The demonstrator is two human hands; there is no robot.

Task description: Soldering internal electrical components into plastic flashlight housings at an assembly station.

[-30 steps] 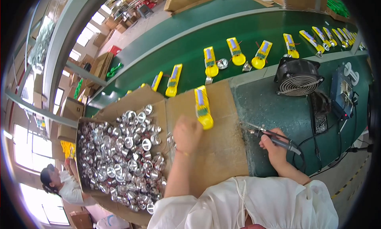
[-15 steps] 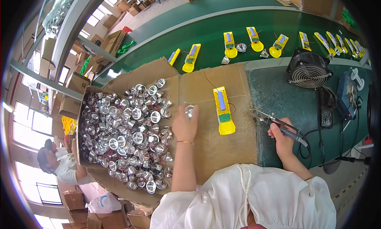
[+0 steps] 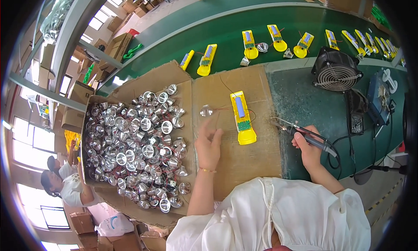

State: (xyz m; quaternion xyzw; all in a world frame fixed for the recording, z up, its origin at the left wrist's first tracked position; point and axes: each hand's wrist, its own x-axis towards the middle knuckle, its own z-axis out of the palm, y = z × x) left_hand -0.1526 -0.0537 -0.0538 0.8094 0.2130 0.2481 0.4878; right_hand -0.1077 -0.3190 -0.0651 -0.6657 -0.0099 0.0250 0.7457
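My left hand [image 3: 208,144] is over the cardboard sheet [image 3: 257,164], its fingers apart and slightly blurred, holding nothing. Just beyond those fingertips lies a silver reflector cup [image 3: 206,111] with a thin red wire trailing to the right. Beside it, on the same cardboard, rests a yellow flashlight housing [image 3: 247,137] with a purple battery cell [image 3: 239,107] and a green circuit board [image 3: 244,125]. My right hand [image 3: 308,148] is closed round a soldering iron [image 3: 314,142], whose tip points left. A thin strand of solder wire [image 3: 283,120] shows close to the tip.
A cardboard box [image 3: 135,89] of many reflector cups stands at left. Several yellow housings [image 3: 207,59] line the green conveyor [image 3: 235,24] behind. At right are a black fan [image 3: 335,70] and a blue soldering station [image 3: 378,92]. Another person [image 3: 72,185] is at far left.
My left hand has let go of the reflector cup, which now lies on the cardboard, and has drawn back toward me. My right hand still holds the iron in about the same place.
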